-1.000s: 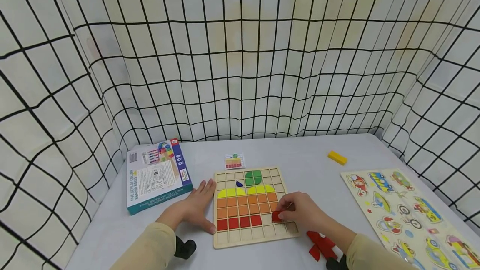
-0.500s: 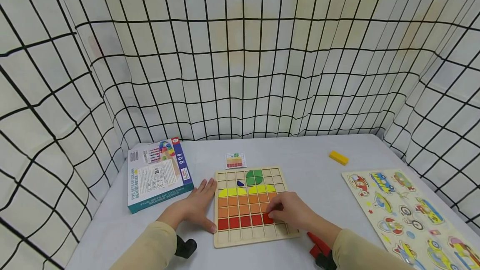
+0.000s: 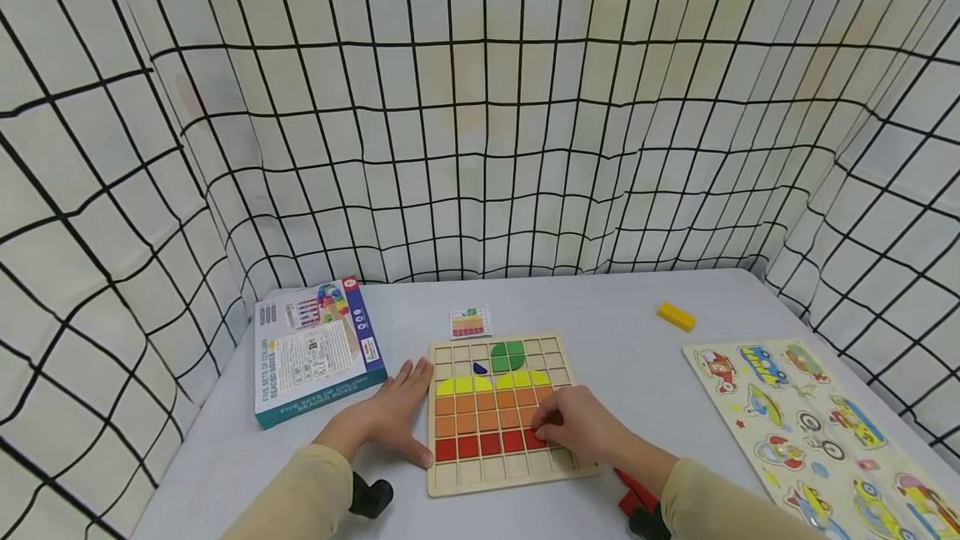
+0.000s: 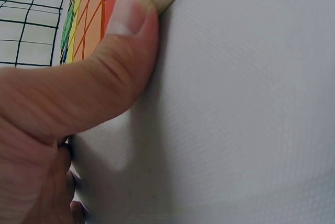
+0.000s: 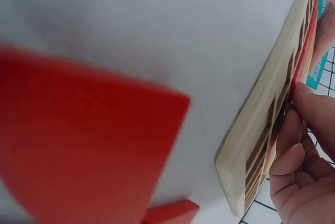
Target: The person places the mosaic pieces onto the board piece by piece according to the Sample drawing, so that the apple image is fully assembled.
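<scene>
A wooden grid board (image 3: 480, 486) lies flat on the table, with rows of red, orange and yellow tiles and some green rounded pieces. My left hand (image 3: 392, 417) rests spread at its left side; the left wrist view shows the thumb (image 4: 128, 30) against the board's edge. At the right end of the red row, my right hand (image 3: 581, 423) pinches a red square tile (image 3: 535, 438) sitting in its cell, fingers partly covering it. In the right wrist view the thumb and fingertips meet at the red row. A small blue piece (image 3: 480, 368) lies near the green ones.
Loose red pieces (image 3: 633, 494) lie under my right forearm. Behind the board is a small picture card (image 3: 470, 323). A boxed toy set (image 3: 315, 357) stands left, a yellow block (image 3: 676, 316) back right, and a picture puzzle board (image 3: 825, 440) far right. Netting surrounds the table.
My right hand has moved left, bringing the red tile into the cell beside the other red ones; over the last half second it has hardly moved. The left hand has stayed in place.
</scene>
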`<action>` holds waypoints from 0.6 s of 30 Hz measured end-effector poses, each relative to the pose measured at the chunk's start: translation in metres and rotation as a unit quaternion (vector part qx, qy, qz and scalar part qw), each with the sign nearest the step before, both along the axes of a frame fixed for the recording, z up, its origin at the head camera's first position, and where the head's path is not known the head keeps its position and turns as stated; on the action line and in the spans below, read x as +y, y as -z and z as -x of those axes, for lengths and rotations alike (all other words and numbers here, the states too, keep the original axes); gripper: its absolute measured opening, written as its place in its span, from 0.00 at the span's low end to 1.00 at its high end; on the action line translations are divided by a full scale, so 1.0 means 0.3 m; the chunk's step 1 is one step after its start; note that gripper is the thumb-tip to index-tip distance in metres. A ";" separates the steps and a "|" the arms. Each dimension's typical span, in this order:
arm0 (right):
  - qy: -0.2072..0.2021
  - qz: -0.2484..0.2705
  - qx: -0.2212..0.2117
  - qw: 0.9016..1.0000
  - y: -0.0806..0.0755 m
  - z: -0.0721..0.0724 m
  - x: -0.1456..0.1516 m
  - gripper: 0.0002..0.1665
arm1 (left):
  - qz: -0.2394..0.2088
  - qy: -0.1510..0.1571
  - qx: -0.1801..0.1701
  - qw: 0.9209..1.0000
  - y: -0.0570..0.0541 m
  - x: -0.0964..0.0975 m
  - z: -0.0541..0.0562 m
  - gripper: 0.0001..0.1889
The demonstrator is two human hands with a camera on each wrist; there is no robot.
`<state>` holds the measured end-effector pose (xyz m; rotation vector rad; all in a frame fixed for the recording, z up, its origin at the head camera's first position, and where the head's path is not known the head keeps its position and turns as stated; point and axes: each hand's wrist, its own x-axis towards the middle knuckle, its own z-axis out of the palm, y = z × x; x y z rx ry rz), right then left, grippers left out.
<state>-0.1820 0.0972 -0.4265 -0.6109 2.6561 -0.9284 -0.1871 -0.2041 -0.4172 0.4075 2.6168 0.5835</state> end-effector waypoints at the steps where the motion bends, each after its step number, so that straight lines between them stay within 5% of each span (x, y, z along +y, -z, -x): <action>1: 0.000 -0.001 0.000 1.000 -0.003 0.000 0.002 0.06 | 0.000 0.000 -0.001 1.000 0.000 -0.001 0.000 0.68; 9: 0.012 0.009 0.014 1.000 -0.038 -0.010 0.089 0.04 | 0.005 0.001 0.000 1.000 0.002 -0.001 0.000 0.68; 18: 0.011 0.000 -0.049 0.999 -0.033 -0.039 0.288 0.05 | 0.005 0.000 0.003 1.000 0.004 0.001 -0.001 0.68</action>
